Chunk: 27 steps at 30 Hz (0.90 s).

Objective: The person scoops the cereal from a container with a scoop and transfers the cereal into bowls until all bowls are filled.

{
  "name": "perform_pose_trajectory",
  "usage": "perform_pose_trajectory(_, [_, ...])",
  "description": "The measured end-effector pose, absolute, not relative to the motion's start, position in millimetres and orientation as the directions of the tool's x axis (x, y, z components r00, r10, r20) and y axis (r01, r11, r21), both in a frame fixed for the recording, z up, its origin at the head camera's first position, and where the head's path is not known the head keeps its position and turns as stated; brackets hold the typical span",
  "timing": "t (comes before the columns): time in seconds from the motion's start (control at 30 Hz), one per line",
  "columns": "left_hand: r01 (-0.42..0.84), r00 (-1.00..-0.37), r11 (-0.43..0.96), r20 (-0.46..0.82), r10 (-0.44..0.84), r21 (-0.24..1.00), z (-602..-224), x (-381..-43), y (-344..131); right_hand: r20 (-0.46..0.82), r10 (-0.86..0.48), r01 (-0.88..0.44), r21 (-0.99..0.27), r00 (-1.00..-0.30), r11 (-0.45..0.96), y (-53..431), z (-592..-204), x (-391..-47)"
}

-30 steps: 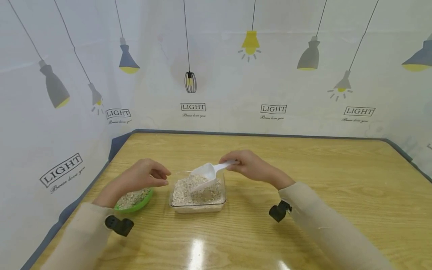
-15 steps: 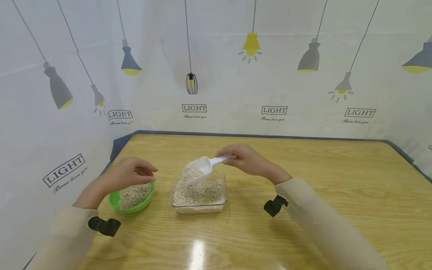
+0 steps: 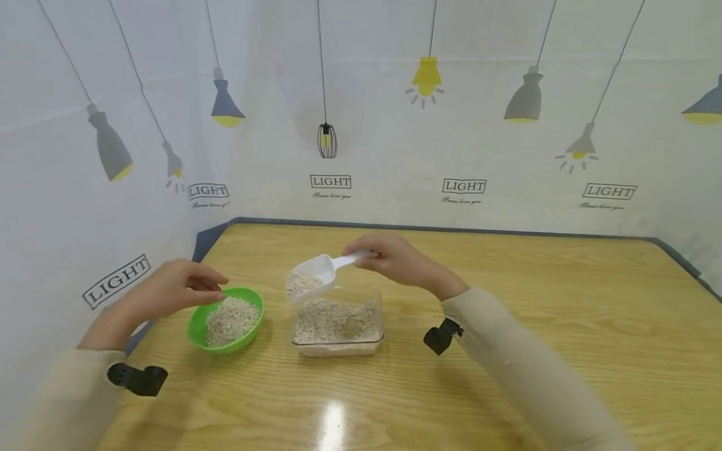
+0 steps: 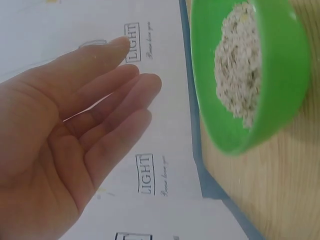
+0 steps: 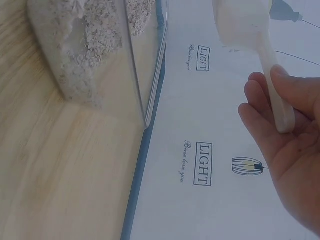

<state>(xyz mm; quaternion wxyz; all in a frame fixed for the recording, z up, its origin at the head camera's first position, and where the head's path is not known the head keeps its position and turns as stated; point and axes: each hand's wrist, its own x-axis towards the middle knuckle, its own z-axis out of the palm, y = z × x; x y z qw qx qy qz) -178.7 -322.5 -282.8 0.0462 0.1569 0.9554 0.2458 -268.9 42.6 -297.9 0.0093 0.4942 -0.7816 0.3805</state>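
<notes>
My right hand [image 3: 392, 260] grips the handle of a white scoop [image 3: 324, 269] that carries a load of oats [image 3: 303, 285]. The scoop hangs above the back left of a clear rectangular container [image 3: 338, 348] that is partly filled with oats. In the right wrist view, thumb and fingers close on the scoop's handle [image 5: 275, 95]. My left hand [image 3: 169, 291] hovers at the left edge of a green bowl [image 3: 256, 326], which holds a heap of oats. Its fingers are loosely bent with nothing between them, as the left wrist view [image 4: 75, 125] confirms.
The bowl and the container stand side by side on a wooden table [image 3: 507, 313], a short gap between them. A white printed wall covering [image 3: 383, 125] rises behind the table and along its left side.
The right hand has lifted the oat-laden scoop up from the container and moved it left. My left hand has drawn back leftward, uncovering more of the green bowl.
</notes>
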Motion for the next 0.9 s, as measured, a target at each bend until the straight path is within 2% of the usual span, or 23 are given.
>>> perform_pose_trajectory(0.27, [0.242, -0.951, 0.828, -0.044, 0.305, 0.506, -286.7, -178.3, -342.5, 0.383, -0.789, -0.775, -0.606, -0.48, 0.177, 20.0, -298.5, -272.3])
perform_pose_trajectory(0.67, [0.179, -0.945, 0.816, -0.134, 0.298, 0.549, -299.3, -181.7, -364.7, 0.351, -0.831, -0.802, -0.572, -0.432, 0.175, -14.5, -293.2, -271.5])
perform_pose_trajectory(0.9, [0.166, -0.912, 0.752, -0.191, 0.363, 0.637, -307.5, -181.7, -373.3, 0.326, -0.845, -0.789, -0.591, -0.425, 0.169, -37.0, -298.2, -268.8])
